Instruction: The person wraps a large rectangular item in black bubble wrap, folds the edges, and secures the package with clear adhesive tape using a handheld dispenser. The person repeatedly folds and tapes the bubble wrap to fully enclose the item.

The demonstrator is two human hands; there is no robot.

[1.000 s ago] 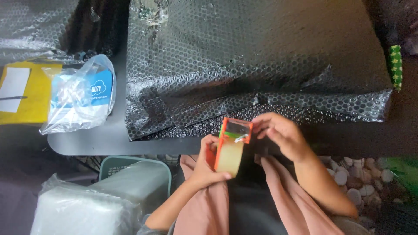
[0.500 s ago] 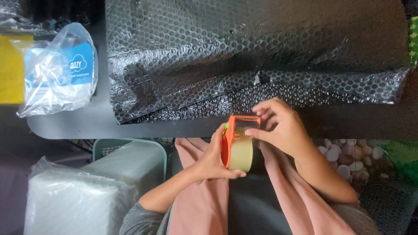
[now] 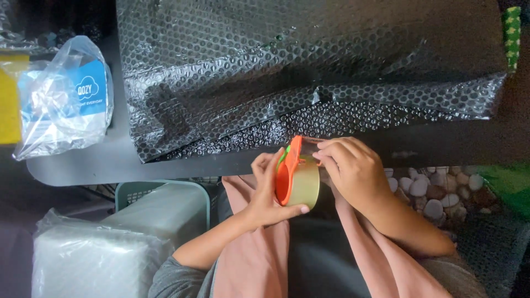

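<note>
My left hand [image 3: 265, 190] grips an orange tape dispenser [image 3: 288, 171] with a roll of tan packing tape [image 3: 305, 185] in it, held over my lap just below the table edge. My right hand [image 3: 350, 168] pinches the clear tape end at the top of the dispenser, fingers bent. Just above both hands lies a large package wrapped in black bubble wrap [image 3: 287, 72], spread across the dark table [image 3: 83, 165].
A clear plastic bag with a blue label [image 3: 63, 96] and a yellow item [image 3: 8, 99] lie at the table's left. A teal basket [image 3: 160, 193] holding a pale plastic-wrapped bundle [image 3: 94, 254] stands lower left. Pebbles [image 3: 436, 193] cover the floor at right.
The view has shifted so the package and bag sit further left. Both hands with the dispenser rose closer to the table edge, and my right fingers moved onto the tape end.
</note>
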